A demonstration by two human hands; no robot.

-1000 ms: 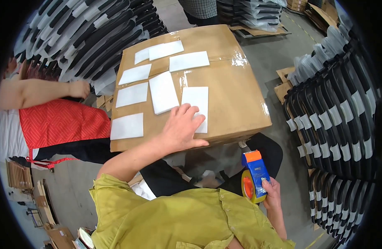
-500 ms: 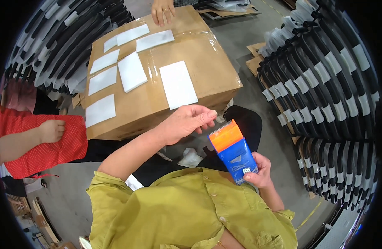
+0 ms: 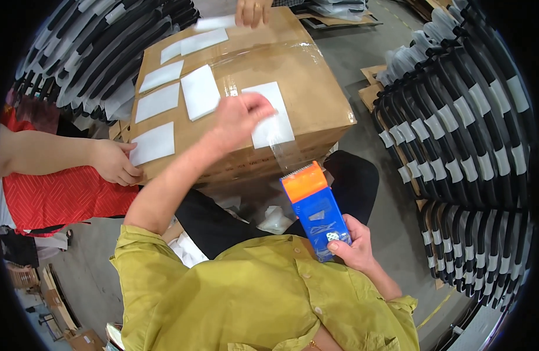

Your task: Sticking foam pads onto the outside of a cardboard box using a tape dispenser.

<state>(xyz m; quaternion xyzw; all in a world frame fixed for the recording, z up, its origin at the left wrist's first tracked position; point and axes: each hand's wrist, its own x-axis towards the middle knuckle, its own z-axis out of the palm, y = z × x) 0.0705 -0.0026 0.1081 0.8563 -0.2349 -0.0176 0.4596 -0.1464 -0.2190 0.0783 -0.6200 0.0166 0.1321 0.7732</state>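
Observation:
In my right hand point(image 3: 357, 243) is a blue tape dispenser point(image 3: 325, 219) with an orange toothed head. A strip of clear tape point(image 3: 286, 153) stretches from that head toward my left hand point(image 3: 241, 120), whose fingers are pinched together on the tape. My left hand hovers over a white sheet point(image 3: 270, 96) on the near right of the cardboard box point(image 3: 313, 88), partly covering it. A thicker white stack point(image 3: 200, 93) lies just left of it.
Several white sheets point(image 3: 158, 105) lie along the box's left side. At left, a co-worker's hand point(image 3: 114, 162) touches the nearest sheet's edge; another person's hand point(image 3: 253, 11) is at the far edge. Black tubular frames with white wrapping point(image 3: 450, 117) are stacked at right, more point(image 3: 111, 52) at far left.
My left hand has moved away from the dispenser over the box, drawing out tape. The left co-worker's hand has reached a sheet. One far sheet has shifted to the far edge.

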